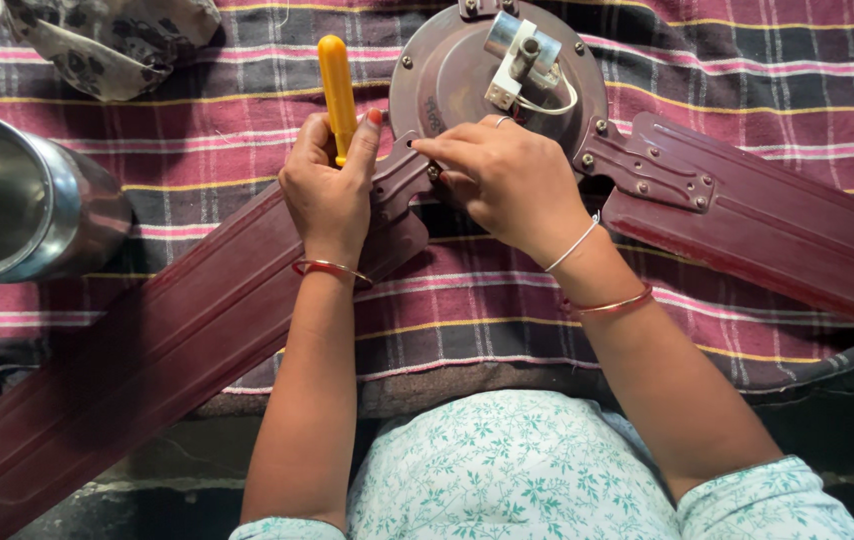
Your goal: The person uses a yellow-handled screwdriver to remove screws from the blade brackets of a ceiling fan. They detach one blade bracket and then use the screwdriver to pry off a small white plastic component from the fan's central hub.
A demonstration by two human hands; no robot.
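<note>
Seen from above, a person in a pale floral-print top works with both hands on a dismantled dark maroon metal ceiling fan laid on a striped woven cloth of maroon, grey and yellow. Nearest, a long ribbed maroon fan blade runs from the lower left up to the fingers, its flat bracket end lying just under them. The left hand is closed around a yellow plastic-handled screwdriver, handle standing up past the thumb, tip hidden below the palm. The right hand pinches its fingertips narrowly at the bracket joint, apparently on a small screw too small to make out. Beyond the fingers sits the fan's round, smooth motor housing with a white terminal block and a grey capacitor on top; a second maroon blade extends right. Left of the fingers stands a shiny steel vessel; a patterned cloth bundle lies farther off. Judging by the grip, the driver tip could slip off the screw and jab the pinching fingers, or the loose screw could drop into the soft weave and be lost
</note>
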